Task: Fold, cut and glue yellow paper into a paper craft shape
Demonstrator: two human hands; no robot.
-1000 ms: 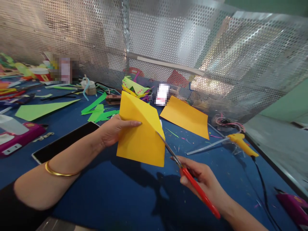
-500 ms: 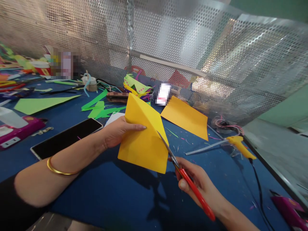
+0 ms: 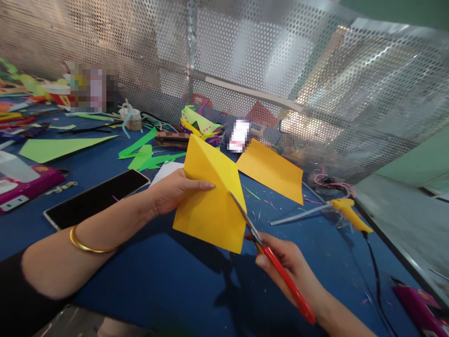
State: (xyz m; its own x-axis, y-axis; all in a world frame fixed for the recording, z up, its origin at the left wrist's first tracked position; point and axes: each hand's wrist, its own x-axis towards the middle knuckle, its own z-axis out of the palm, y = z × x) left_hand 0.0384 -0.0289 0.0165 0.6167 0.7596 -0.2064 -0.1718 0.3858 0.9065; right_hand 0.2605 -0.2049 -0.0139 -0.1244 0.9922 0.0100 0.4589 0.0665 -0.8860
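The step in hand appeared to be cutting: the scissors [image 3: 275, 264] met the creased yellow sheet [image 3: 206, 206] at its right-hand side, one blade lying across its near face. How far the blades stood apart, and whether a cut had begun, could not be told. The next move, by judgement, called for a squeeze of the handles along a steady line, with the paper kept taut and the thumb clear of the blades.

The left hand [image 3: 175, 191] pinched the sheet by its left edge, thumb flat on the near face and the other fingers hidden behind. The right hand [image 3: 287, 260] was curled around the red handles, thumb on the near side. The sheet was held up above the desk [image 3: 168, 285], between the two hands. Beyond the right hand lay an orange sheet [image 3: 273, 173]; to that hand's right was a yellow glue gun [image 3: 345, 213].
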